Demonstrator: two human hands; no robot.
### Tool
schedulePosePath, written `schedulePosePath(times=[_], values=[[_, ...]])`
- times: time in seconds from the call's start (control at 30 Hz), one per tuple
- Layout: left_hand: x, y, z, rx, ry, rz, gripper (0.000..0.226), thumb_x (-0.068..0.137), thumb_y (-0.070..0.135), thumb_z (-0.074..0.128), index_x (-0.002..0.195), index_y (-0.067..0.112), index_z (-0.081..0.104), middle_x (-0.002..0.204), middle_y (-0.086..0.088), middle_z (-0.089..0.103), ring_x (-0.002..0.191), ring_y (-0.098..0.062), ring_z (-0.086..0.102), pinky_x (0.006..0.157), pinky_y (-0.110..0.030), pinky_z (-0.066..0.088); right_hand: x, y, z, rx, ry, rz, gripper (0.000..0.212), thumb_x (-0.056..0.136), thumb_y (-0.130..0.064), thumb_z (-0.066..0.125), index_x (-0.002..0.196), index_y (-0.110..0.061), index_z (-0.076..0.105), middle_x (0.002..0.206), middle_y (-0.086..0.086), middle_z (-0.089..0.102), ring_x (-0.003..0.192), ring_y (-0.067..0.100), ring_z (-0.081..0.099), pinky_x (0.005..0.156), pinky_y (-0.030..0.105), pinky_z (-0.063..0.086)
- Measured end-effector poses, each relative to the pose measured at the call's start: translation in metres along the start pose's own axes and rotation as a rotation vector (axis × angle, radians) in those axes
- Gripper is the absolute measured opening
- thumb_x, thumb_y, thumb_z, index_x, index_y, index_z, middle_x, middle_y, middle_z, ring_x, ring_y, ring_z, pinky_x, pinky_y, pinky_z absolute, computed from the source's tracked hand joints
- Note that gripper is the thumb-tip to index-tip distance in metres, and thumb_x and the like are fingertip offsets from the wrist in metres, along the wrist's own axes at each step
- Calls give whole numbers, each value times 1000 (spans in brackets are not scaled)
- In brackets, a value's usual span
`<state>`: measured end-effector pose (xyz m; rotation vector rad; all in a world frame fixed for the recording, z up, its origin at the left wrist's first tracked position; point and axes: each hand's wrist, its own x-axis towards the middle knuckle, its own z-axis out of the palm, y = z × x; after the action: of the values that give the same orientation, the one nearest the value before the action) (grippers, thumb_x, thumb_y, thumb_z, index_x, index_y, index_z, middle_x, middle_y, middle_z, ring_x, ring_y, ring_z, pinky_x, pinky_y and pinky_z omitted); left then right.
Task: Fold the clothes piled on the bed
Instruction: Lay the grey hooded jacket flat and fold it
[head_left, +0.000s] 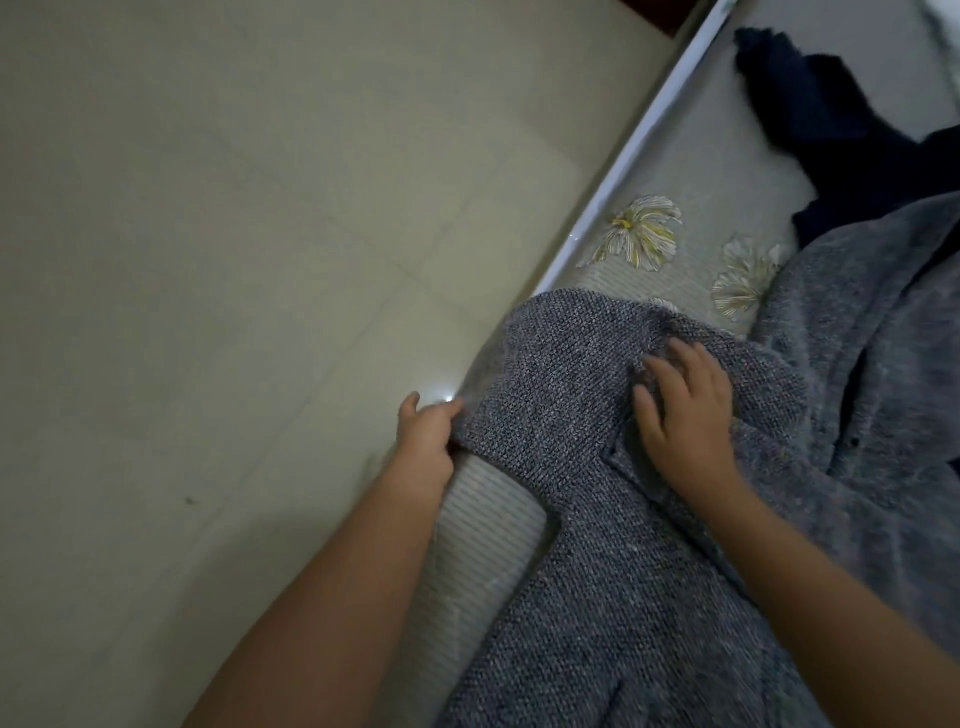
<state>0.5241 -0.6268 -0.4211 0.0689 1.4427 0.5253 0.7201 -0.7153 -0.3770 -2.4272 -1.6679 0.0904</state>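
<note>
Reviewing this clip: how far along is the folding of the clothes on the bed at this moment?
Early. No finished, folded stack shows in this view. In hand: the grey knit garment lies spread at the bed's edge; the left hand pinches its edge while the right hand presses flat on it. Left: completing this fold, then the dark navy garment, lying crumpled farther up the flowered bedsheet.

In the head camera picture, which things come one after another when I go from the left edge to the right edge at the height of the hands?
Floor → left hand → grey knitted garment → right hand
</note>
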Motion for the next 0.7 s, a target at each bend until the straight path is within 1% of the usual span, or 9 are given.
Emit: schedulePosePath(times=[0.1, 0.17, 0.23, 0.3, 0.33, 0.43, 0.5, 0.6, 0.7], values=[[-1, 4, 5, -145, -3, 94, 75, 83, -13, 51, 144, 22, 26, 145, -18, 32, 117, -35, 49, 90, -40, 46, -28, 8, 3, 19, -5, 3, 49, 87, -31, 36, 105, 5, 64, 120, 29, 54, 114, 51, 46, 96, 61, 33], [-8, 7, 3, -54, -49, 239, 74, 84, -10, 50, 144, 27, 26, 147, -12, 31, 119, -34, 49, 97, -47, 44, -41, 13, 0, 46, 1, 16, 49, 87, -31, 36, 104, 6, 64, 119, 30, 55, 113, 52, 47, 95, 61, 33], [-27, 13, 4, 318, -52, 530, 72, 86, -2, 52, 145, 26, 22, 150, -7, 25, 131, -28, 37, 110, -37, 29, -50, 16, -7, 106, 18, 42, 50, 87, -31, 35, 105, 6, 64, 121, 30, 53, 114, 51, 45, 96, 59, 32], [-57, 16, 17, 774, -22, 897, 65, 91, 2, 49, 146, 18, 19, 154, -6, 14, 138, -20, 22, 102, -9, 16, -59, 18, -24, 189, 67, 116, 53, 87, -33, 34, 106, 7, 62, 124, 30, 51, 117, 50, 42, 99, 55, 30], [-81, 16, 29, 936, -61, 1060, 61, 92, 3, 46, 145, 15, 19, 154, -9, 12, 137, -22, 25, 99, -9, 21, -65, 21, -35, 243, 108, 177, 56, 86, -35, 33, 107, 8, 62, 125, 30, 49, 119, 49, 41, 100, 51, 29], [-144, -13, 74, 1340, -416, 1497, 62, 80, 1, 45, 140, 12, 36, 145, -20, 33, 108, -40, 57, 80, -38, 50, -93, 42, -82, 378, 280, 385, 61, 84, -38, 29, 111, 9, 58, 128, 28, 48, 121, 44, 41, 101, 28, 22], [-171, -52, 100, 1716, -736, 1702, 67, 76, -5, 47, 139, 17, 39, 145, -15, 36, 100, -36, 60, 74, -36, 51, -124, 67, -114, 405, 400, 495, 62, 84, -37, 29, 112, 11, 57, 126, 28, 49, 119, 43, 42, 97, 17, 18], [-194, -120, 109, 2484, -994, 1527, 69, 93, 2, 37, 147, 30, 5, 156, -2, 0, 126, -28, 35, 96, -40, 34, -192, 107, -146, 368, 454, 614, 60, 85, -35, 30, 111, 12, 57, 121, 29, 52, 116, 43, 45, 98, 23, 23], [-190, -155, 96, 2738, -891, 1287, 76, 95, 1, 36, 144, 39, -7, 156, -2, -6, 132, -27, 24, 103, -40, 27, -262, 139, -148, 286, 364, 620, 53, 84, -30, 35, 103, 14, 59, 109, 30, 59, 103, 46, 55, 91, 33, 33]])
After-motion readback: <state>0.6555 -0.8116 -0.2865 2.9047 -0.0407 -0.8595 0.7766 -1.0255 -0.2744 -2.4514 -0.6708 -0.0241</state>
